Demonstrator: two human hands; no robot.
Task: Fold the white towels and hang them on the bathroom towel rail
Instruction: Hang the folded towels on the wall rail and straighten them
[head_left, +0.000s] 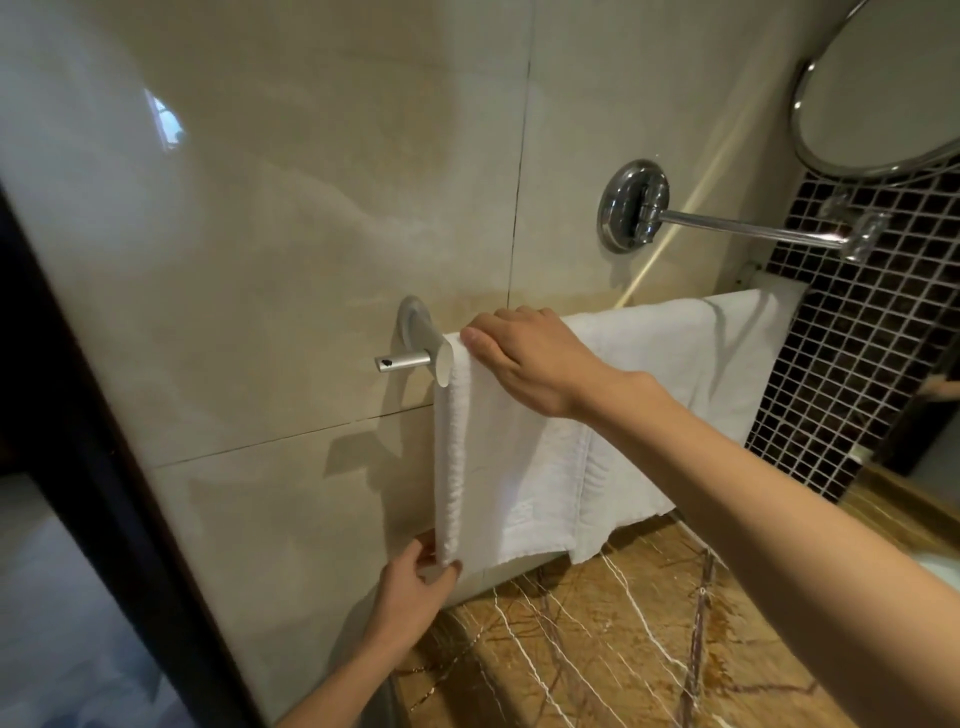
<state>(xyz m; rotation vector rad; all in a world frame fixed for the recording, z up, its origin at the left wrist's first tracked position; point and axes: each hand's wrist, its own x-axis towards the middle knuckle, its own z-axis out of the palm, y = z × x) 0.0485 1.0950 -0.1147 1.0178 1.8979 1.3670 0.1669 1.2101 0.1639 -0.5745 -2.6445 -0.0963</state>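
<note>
Two white towels hang side by side over the towel rail (402, 359) on the beige tiled wall. The near folded towel (514, 467) drapes at the rail's left end. The far towel (691, 353) covers the rest of the rail to the right. My right hand (524, 358) lies on top of the near towel at the rail, its fingers resting over the fold. My left hand (415, 582) pinches the near towel's lower left corner between thumb and fingers. The rail itself is hidden under the towels except for its left stub and bracket.
A brown marble counter (623, 639) runs below the towels. A chrome swing arm (748, 228) juts from a round wall mount and carries a round mirror (883, 98) at the upper right. Dark mosaic tiles (852, 332) stand at the right. A dark door frame (78, 441) borders the left.
</note>
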